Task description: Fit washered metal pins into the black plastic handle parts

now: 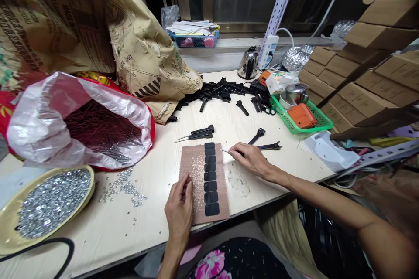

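Note:
A brown board [218,183] lies near the table's front edge, with a column of black rounded-square pieces [211,186] and many tiny pale bits [198,170] on it. My left hand [179,205] rests over the board's left side, thumb and fingers drawn together; whatever they pinch is too small to tell. Past the board's right edge, my right hand [250,159] is closed on a thin metal-tipped tool [225,151], its tip pointing left toward the black pieces. Beyond the board lie two black handles with thin metal rods [199,134]. Two black plastic parts [269,146] lie beside my right hand.
At left, a yellow bowl [90,183] holds small metal washers, some scattered [126,187] beside it. Behind it stands an open bag [29,122] of thin dark-red rods. Black parts [225,89] are heaped at the back. A green basket [296,128] and stacked cardboard boxes [369,91] stand right.

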Demonstrator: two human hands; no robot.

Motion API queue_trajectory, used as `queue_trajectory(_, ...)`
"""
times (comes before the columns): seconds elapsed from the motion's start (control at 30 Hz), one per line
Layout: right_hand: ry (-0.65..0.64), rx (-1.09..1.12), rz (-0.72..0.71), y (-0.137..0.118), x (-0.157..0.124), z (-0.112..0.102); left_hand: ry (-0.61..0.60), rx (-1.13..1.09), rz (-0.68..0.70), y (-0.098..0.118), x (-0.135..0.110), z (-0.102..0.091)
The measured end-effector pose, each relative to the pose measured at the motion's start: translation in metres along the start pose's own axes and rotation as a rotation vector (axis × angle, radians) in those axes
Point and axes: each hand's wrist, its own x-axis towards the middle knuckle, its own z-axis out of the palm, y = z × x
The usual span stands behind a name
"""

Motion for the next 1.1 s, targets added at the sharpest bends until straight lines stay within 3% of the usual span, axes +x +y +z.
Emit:
queue_trajectory(0.13, -0.030, 0.056, 0.042, -0.001, 0.000, 0.002, -0.008, 0.013, 0.002, -0.001, 0.000, 0.000)
queue_trajectory(0.23, -0.031, -0.029, 0.056, 0.009, -0.004, -0.006, -0.005, 0.009, 0.010, -0.001, 0.000, 0.000)
queue_trajectory(0.4, -0.028, -0.611, 0.161, 0.033, -0.006, -0.034, 0.000, -0.009, 0.026, -0.003, -0.002, -0.001)
queue_trajectory(0.47, 0.006, -0.759, 0.108, 0.033, 0.004, -0.036, 0.005, -0.011, 0.032, -0.004, -0.002, 0.001)
queue_trajectory(0.57, 0.016, -0.705, -0.108, 0.017, 0.033, -0.017, 0.025, -0.016, 0.038, -0.001, -0.003, 0.004)
queue_trajectory(0.67, -0.056, -0.591, -0.247, -0.002, 0.075, 0.021, 0.039, -0.040, 0.053, 0.009, -0.009, 0.001)
queue_trajectory(0.77, -0.127, -0.582, -0.282, -0.014, 0.112, 0.060, 0.040, -0.036, 0.103, 0.017, -0.019, -0.018)
queue_trajectory(0.87, -0.179, -0.631, -0.304, -0.015, 0.134, 0.085, 0.141, 0.094, 0.144, 0.011, -0.028, -0.052)
queue_trajectory(0.97, -0.216, -0.677, -0.356, -0.011, 0.139, 0.095, 0.246, 0.269, 0.090, -0.014, -0.036, -0.090)
queue_trajectory(1.1, -0.235, -0.689, -0.398, -0.009, 0.137, 0.100, 0.216, 0.405, -0.015, -0.051, -0.042, -0.122)
